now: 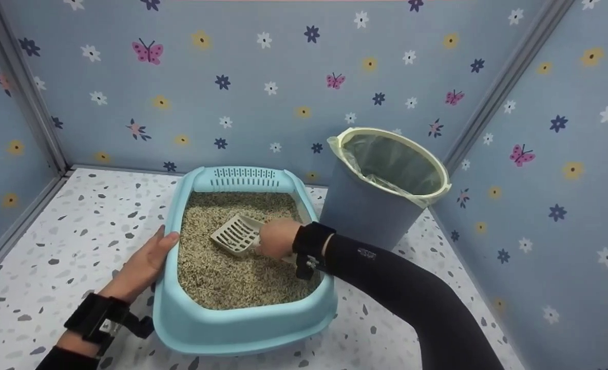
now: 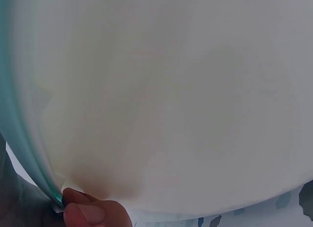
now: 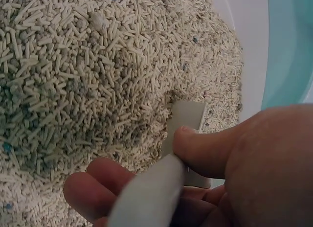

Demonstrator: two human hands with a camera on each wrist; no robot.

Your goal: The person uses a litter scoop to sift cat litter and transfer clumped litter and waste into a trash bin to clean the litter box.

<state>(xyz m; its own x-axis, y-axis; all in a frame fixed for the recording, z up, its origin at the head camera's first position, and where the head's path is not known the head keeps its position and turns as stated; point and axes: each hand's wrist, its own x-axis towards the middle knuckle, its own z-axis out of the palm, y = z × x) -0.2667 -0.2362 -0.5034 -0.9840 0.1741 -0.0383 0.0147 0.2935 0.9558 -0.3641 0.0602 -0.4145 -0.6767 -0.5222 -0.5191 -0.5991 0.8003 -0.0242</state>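
A light blue litter box stands on the floor, filled with pale pellet litter. At its left side my left hand grips the rim, thumb on top; in the left wrist view fingertips show at the rim's underside. My right hand is over the middle of the box and holds a cream slotted litter scoop by its handle. The scoop head lies at the litter surface, tilted, pointing left. In the right wrist view thumb and fingers wrap the pale handle; the slots are hidden there.
A grey-blue trash bin lined with a translucent bag stands to the right behind the box. Walls with a flower and butterfly pattern close off the back and both sides. The floor is white with grey speckles.
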